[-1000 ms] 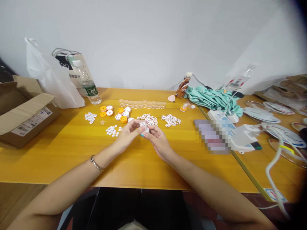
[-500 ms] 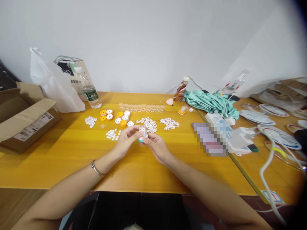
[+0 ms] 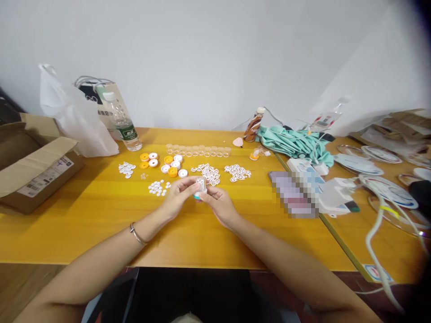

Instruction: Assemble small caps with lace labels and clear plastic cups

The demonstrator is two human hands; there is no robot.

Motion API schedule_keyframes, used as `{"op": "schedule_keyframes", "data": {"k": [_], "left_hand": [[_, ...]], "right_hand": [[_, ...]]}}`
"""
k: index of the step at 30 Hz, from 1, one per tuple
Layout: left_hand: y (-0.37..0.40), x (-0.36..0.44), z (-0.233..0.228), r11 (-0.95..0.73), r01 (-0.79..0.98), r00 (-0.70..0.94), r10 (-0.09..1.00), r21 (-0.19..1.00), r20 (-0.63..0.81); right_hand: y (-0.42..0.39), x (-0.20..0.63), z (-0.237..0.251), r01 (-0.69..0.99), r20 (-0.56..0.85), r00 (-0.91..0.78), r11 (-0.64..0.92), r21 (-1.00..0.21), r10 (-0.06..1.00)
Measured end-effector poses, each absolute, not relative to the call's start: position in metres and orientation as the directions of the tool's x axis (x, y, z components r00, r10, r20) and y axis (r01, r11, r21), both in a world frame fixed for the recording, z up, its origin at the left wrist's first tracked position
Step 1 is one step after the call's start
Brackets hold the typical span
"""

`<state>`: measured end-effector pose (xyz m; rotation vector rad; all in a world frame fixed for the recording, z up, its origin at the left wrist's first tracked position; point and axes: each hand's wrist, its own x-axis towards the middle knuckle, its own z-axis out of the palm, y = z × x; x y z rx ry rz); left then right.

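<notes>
Both forearms come in low from the near edge of the yellow table (image 3: 84, 224) and converge at mid-table; the left wrist carries a thin metal bangle (image 3: 136, 233). The left hand (image 3: 178, 197) and right hand (image 3: 218, 204) meet over one small clear container (image 3: 201, 185) with a teal base, held just above the tabletop — it lies directly between the two sets of fingertips, so neither hand is the nearer. Its long axis looks roughly upright, teal end down, tilted a little. Left fingers are curled about its left side and top, pinching it; right fingers close on its lower right side, thumb toward the base. Both hands grasp it, palms turned inward, wrists nearly level, elbows wide. Just beyond the hands: a scatter of small white discs (image 3: 157, 187), then orange and white caps (image 3: 166, 162), and two heaps of patterned white rings (image 3: 220, 172). Behind those, a row of clear cups (image 3: 198, 150) runs across the table. Farther back stand a water bottle (image 3: 123, 123) and a white plastic bag (image 3: 76, 116); an open cardboard box (image 3: 33, 166) sits far left — green cloth (image 3: 294, 141) and a brown bottle (image 3: 253, 124) far right.
</notes>
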<state>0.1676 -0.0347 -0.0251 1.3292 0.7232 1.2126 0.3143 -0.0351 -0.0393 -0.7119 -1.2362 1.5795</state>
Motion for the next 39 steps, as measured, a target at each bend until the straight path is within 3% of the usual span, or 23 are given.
{"op": "schedule_keyframes", "data": {"k": [3,5,8,11,15,28,31,36,39], "left_hand": [[-0.029,0.161,-0.023,-0.258,-0.099,0.349,0.896,0.961,0.276],[-0.023,0.155,-0.025,-0.344,0.04,0.432,0.853,0.938,0.294],[-0.015,0.148,-0.033,-0.426,0.178,0.558,0.786,0.887,0.266],[-0.009,0.145,-0.042,-0.441,0.244,0.615,0.759,0.864,0.213],[-0.006,0.146,-0.049,-0.463,0.307,0.596,0.775,0.832,0.211],[-0.012,0.143,-0.055,-0.404,0.338,0.553,0.816,0.85,0.167],[-0.02,0.137,-0.055,-0.475,0.481,0.578,0.804,0.737,0.141],[-0.037,0.129,-0.057,-0.645,0.68,0.665,0.743,0.349,0.076],[-0.042,0.131,-0.059,-0.673,0.713,0.678,0.733,0.196,0.053]], "right_hand": [[-0.024,0.323,-0.037,-0.216,0.147,-0.43,0.057,-0.975,0.891],[-0.017,0.332,-0.036,-0.035,0.156,-0.508,0.161,-0.986,0.847],[-0.01,0.341,-0.036,0.288,0.236,-0.529,0.434,-0.853,0.815],[-0.006,0.346,-0.041,0.441,0.252,-0.545,0.529,-0.725,0.8],[-0.003,0.35,-0.05,0.483,0.232,-0.559,0.54,-0.689,0.796],[-0.005,0.363,-0.062,0.397,0.293,-0.578,0.576,-0.715,0.762],[-0.012,0.373,-0.064,0.456,0.316,-0.573,0.614,-0.644,0.756],[-0.027,0.392,-0.064,0.608,0.241,-0.634,0.666,-0.432,0.735],[-0.033,0.396,-0.061,0.654,0.182,-0.67,0.688,-0.316,0.72]]}}
